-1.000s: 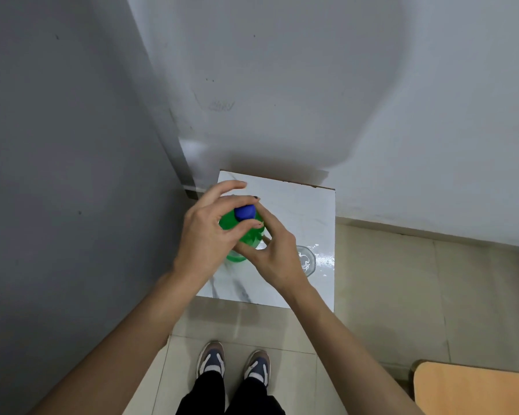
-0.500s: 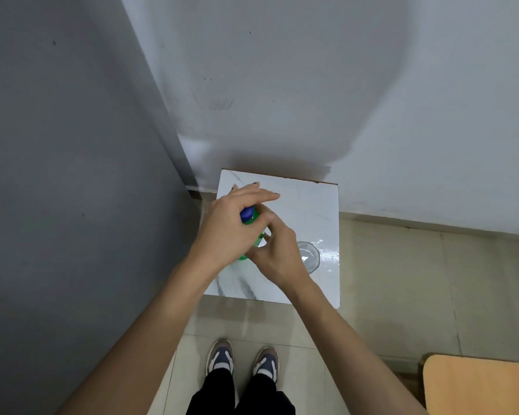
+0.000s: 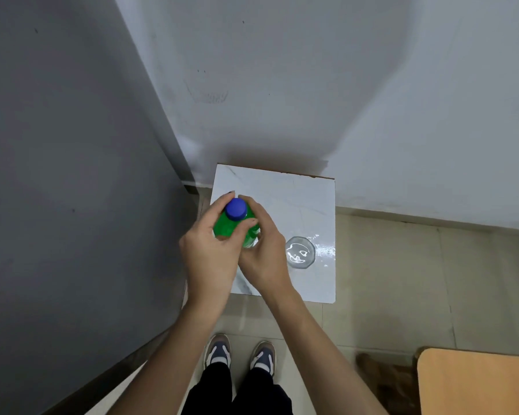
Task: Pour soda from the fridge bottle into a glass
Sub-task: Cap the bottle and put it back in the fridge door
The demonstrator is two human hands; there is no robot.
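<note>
— Since the earlier frame, our left hand (image 3: 210,253) dropped from the cap (image 3: 236,208) to the bottle (image 3: 232,227).
— Why?
— Both hands clasped it upright on the table (image 3: 282,187), right hand (image 3: 264,250) too; glass (image 3: 300,253) waited beside.

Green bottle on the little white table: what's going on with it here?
A person stands over a small white table, both hands around a green bottle. The blue cap is on. The left hand and right hand grip its upper body just below the cap. A clear glass waits beside it; no soda visible inside.
</note>
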